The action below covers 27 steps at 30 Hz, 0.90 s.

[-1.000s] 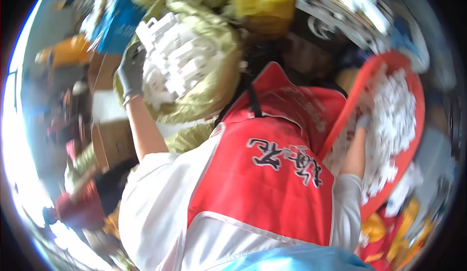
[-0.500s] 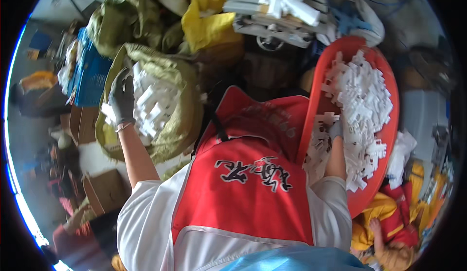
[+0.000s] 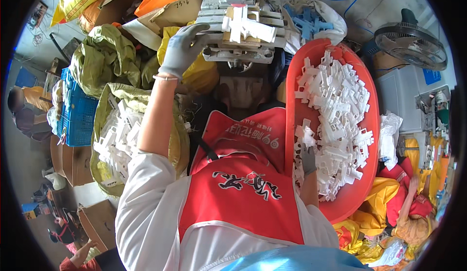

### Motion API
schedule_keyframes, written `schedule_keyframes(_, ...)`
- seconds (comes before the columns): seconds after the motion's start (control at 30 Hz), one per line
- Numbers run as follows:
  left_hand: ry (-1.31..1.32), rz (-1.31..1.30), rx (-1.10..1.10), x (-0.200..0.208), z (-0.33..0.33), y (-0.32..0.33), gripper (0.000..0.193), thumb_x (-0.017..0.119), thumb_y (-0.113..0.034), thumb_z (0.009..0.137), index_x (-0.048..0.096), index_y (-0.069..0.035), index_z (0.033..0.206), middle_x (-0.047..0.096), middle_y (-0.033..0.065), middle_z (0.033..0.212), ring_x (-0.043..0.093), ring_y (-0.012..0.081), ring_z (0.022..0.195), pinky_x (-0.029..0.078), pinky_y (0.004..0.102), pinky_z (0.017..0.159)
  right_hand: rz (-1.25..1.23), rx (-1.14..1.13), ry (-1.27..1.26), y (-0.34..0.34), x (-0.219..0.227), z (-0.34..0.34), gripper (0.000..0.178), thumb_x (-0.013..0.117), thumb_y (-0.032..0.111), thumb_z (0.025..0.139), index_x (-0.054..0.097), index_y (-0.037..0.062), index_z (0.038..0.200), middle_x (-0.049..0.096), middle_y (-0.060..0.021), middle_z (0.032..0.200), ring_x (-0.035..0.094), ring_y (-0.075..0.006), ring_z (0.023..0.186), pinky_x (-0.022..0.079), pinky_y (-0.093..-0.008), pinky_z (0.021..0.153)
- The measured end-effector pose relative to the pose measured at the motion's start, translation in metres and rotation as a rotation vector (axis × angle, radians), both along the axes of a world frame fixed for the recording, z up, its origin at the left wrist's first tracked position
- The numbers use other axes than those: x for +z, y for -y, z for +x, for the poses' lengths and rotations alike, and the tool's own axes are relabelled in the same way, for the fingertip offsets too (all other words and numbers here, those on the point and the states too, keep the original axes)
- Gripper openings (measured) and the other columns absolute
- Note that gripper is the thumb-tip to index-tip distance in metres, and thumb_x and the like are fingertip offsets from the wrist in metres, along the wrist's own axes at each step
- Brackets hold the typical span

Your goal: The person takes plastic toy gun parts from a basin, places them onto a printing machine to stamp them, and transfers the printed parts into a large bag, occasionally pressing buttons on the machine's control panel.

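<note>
- I see the white parts (image 3: 340, 110) heaped in the red tub (image 3: 292, 100), which sits just right of my red apron (image 3: 243, 193).
- My right hand (image 3: 307, 158), gloved grey, is down among the parts at the tub's near left side; its fingers are buried in the heap, so I cannot tell whether they are clenched or loose.
- My left hand (image 3: 182, 49), also gloved, is raised up-left of the tub, fingers spread and released, resting on the edge of the grey machine (image 3: 243, 18).
- A white cross-shaped piece (image 3: 243, 25) lies on that machine, above the tub.
- Left of the tub, past my apron, an olive sack (image 3: 104, 110) stands open with more white parts inside.
- A blue crate (image 3: 78, 115) sits further left of the sack.
- A fan (image 3: 411, 45) stands right of the tub's far end.
</note>
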<state>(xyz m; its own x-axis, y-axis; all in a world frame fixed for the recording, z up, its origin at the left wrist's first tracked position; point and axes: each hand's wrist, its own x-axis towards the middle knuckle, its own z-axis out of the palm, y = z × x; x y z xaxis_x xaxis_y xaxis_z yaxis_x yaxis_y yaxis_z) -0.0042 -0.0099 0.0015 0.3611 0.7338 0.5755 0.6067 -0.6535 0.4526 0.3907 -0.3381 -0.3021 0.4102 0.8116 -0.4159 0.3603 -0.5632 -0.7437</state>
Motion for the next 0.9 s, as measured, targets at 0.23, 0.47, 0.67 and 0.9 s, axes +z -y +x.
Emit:
schedule_keyframes(0.23,-0.106,-0.054,-0.067,0.002,0.019,-0.028,0.039,0.065,-0.017,0.082,0.058,-0.007,0.119,0.063,0.0179,0.109,0.063,0.0313,0.099,0.050,0.0347,0.084,0.187,-0.383,-0.510,0.006,0.043,-0.018,0.047,0.045,0.037,0.098,0.048,-0.0001,0.127,0.060,-0.0050,0.096,0.058,-0.0124,0.073,0.050,-0.0270,0.064)
schedule_keyframes(0.47,-0.012,-0.250,-0.164,0.004,0.029,-0.042,0.046,0.070,-0.019,0.078,0.057,-0.006,0.120,0.064,0.0183,0.104,0.063,0.0314,0.097,0.049,0.0361,0.082,0.363,-0.285,-0.627,-0.014,0.104,-0.022,0.050,0.045,0.037,0.098,0.038,0.0064,0.138,0.055,-0.0061,0.115,0.056,-0.0131,0.093,0.048,-0.0285,0.077)
schedule_keyframes(0.67,-0.081,-0.242,-0.124,0.005,0.026,-0.048,0.043,0.071,-0.021,0.077,0.060,-0.008,0.117,0.065,0.0170,0.102,0.064,0.0317,0.093,0.050,0.0359,0.080,0.701,-0.252,-0.576,-0.060,0.146,-0.020,0.040,0.049,0.027,0.098,0.045,0.0048,0.131,0.055,-0.0061,0.111,0.053,-0.0171,0.104,0.044,-0.0307,0.089)
schedule_keyframes(0.9,0.070,-0.111,-0.027,0.004,-0.001,-0.020,0.039,0.074,-0.018,0.076,0.063,-0.006,0.111,0.068,0.0127,0.098,0.066,0.0274,0.091,0.051,0.0335,0.081,0.980,0.100,-0.125,-0.197,0.267,-0.066,0.041,0.055,0.016,0.093,0.047,-0.0001,0.130,0.052,-0.0103,0.125,0.052,-0.0180,0.113,0.040,-0.0308,0.097)
